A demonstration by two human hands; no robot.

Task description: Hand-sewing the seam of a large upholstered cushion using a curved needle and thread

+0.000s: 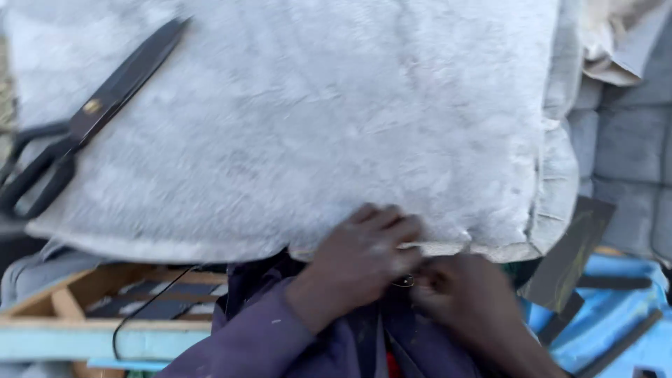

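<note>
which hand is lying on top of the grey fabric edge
The left hand: its fingers curl over the near edge of the grey fabric. The right hand sits lower, below that edge.

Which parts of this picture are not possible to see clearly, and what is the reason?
- Head view: what the left hand and right hand pinch at the near edge of the grey fuzzy fabric pad; motion blur and the fingers hide it.
- Long black metal scissors: handle loops cut off by the left edge.
- Wooden frame: mostly hidden under the pad.
- Blue plastic sheet: cut off at the right corner.
</note>
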